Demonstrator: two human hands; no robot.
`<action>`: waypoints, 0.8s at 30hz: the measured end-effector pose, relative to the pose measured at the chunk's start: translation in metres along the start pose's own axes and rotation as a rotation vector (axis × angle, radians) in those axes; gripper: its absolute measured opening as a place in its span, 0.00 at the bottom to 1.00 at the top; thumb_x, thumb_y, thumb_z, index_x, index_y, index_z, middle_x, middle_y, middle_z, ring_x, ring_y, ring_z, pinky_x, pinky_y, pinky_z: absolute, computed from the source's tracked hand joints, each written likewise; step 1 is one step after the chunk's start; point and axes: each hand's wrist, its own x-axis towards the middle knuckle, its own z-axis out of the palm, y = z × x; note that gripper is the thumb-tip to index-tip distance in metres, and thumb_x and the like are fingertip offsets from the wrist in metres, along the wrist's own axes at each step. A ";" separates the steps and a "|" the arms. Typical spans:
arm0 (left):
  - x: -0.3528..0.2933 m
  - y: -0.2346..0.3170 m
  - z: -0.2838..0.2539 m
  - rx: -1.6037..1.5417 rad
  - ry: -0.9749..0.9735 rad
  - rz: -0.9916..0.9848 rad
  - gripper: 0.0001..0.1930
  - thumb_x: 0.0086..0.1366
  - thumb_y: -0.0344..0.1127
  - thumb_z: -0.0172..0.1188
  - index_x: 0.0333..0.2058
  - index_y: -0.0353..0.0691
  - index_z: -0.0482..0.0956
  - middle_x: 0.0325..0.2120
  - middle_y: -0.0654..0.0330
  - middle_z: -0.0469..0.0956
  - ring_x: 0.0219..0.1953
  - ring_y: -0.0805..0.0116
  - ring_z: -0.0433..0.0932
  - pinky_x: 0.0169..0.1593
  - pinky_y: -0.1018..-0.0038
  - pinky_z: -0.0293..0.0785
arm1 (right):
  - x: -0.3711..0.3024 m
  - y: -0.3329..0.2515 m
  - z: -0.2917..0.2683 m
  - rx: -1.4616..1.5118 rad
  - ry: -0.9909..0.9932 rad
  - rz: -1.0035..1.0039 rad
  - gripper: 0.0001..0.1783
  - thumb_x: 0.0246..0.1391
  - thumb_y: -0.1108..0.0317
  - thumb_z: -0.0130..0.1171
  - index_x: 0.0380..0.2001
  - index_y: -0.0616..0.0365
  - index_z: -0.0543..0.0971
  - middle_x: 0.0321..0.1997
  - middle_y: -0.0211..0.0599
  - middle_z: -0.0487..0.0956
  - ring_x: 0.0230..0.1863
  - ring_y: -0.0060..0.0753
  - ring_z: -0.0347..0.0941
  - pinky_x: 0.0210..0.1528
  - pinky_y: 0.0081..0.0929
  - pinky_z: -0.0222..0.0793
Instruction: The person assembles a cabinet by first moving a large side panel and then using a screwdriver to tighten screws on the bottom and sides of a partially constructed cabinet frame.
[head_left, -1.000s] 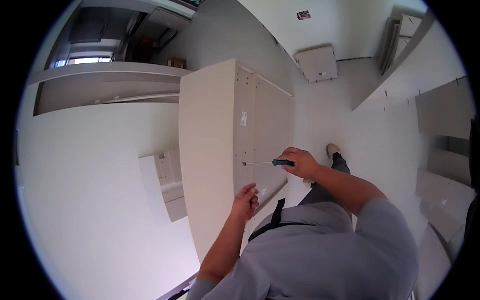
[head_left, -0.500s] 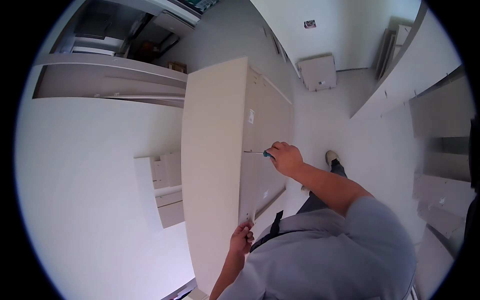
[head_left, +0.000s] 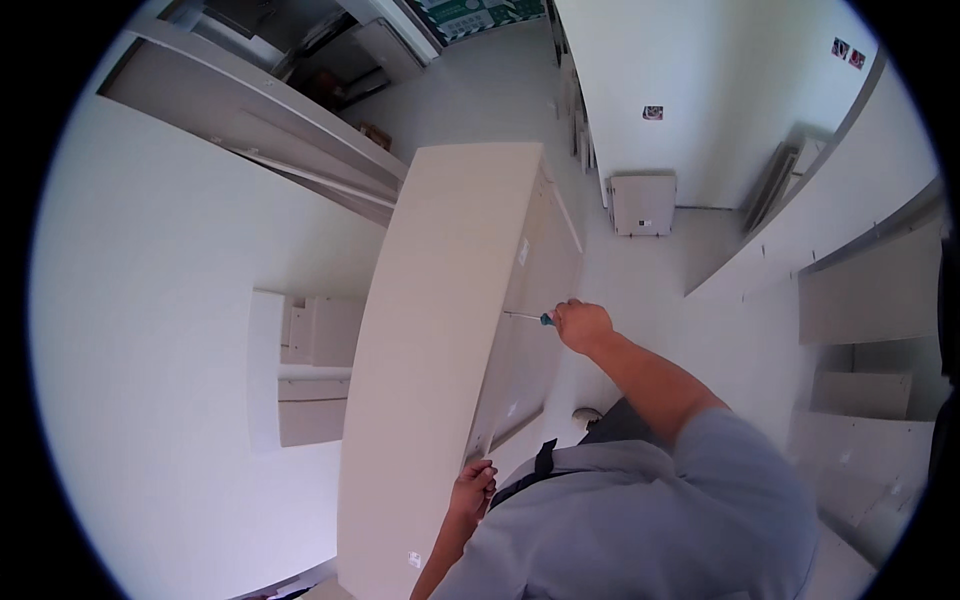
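A tall beige cabinet [head_left: 430, 340] stands in front of me, its broad face on the left and a panelled side toward my body. My right hand [head_left: 582, 326] is closed around the green handle of a screwdriver [head_left: 524, 315]. The thin metal shaft points left, and its tip meets the cabinet's side close to the long edge. Lower down, my left hand [head_left: 474, 488] is curled closed beside the near end of that side. Whatever its fingers hold, if anything, is hidden.
Flat beige boards [head_left: 316, 350] lie on the white surface at left. A square panel [head_left: 642, 205] leans against the far wall, which has an open socket box [head_left: 653, 113]. Several panels [head_left: 868, 450] stand at right. My shoe [head_left: 587, 418] is on the floor beside the cabinet.
My view has turned, so the cabinet appears slanted and more of the far wall shows. The screwdriver stays in my right hand at the cabinet's side; my left hand remains closed near the lower end.
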 end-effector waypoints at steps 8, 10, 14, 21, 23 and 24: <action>0.037 0.012 0.004 -0.019 -0.136 -0.058 0.11 0.70 0.31 0.60 0.50 0.39 0.76 0.34 0.62 0.78 0.24 0.76 0.68 0.26 0.78 0.64 | 0.006 0.000 -0.007 0.842 -0.662 0.599 0.31 0.69 0.43 0.44 0.30 0.60 0.81 0.21 0.41 0.77 0.20 0.39 0.74 0.30 0.42 0.73; 0.045 0.032 0.027 0.011 -0.106 -0.009 0.10 0.72 0.33 0.59 0.49 0.40 0.76 0.32 0.64 0.77 0.24 0.78 0.67 0.25 0.79 0.62 | -0.003 0.006 -0.012 0.718 -0.544 0.484 0.32 0.68 0.41 0.45 0.29 0.60 0.81 0.22 0.41 0.79 0.23 0.38 0.76 0.32 0.40 0.74; 0.057 0.070 0.066 0.063 -0.097 0.069 0.09 0.73 0.34 0.58 0.49 0.41 0.76 0.32 0.65 0.77 0.22 0.80 0.66 0.24 0.80 0.62 | -0.060 0.003 -0.030 0.582 -0.575 0.313 0.33 0.64 0.37 0.50 0.32 0.60 0.82 0.26 0.40 0.82 0.30 0.42 0.79 0.39 0.41 0.75; 0.065 0.081 0.115 0.137 -0.188 0.052 0.12 0.73 0.34 0.57 0.52 0.36 0.75 0.35 0.63 0.78 0.21 0.80 0.65 0.23 0.81 0.62 | -0.135 -0.006 -0.081 0.483 -0.662 0.115 0.31 0.61 0.35 0.53 0.42 0.53 0.85 0.38 0.47 0.84 0.43 0.51 0.80 0.48 0.44 0.74; 0.067 0.081 0.125 0.211 -0.209 0.047 0.13 0.72 0.33 0.58 0.51 0.35 0.75 0.36 0.61 0.79 0.21 0.80 0.65 0.23 0.81 0.62 | -0.137 -0.006 -0.091 0.486 -0.647 0.124 0.30 0.61 0.36 0.54 0.43 0.52 0.85 0.39 0.46 0.84 0.44 0.52 0.80 0.48 0.44 0.74; 0.069 0.080 0.128 0.247 -0.220 0.045 0.13 0.71 0.33 0.59 0.51 0.35 0.75 0.36 0.61 0.79 0.21 0.80 0.65 0.23 0.81 0.62 | -0.136 -0.007 -0.098 0.430 -0.635 0.129 0.28 0.61 0.37 0.54 0.42 0.50 0.85 0.39 0.46 0.84 0.44 0.52 0.80 0.47 0.46 0.74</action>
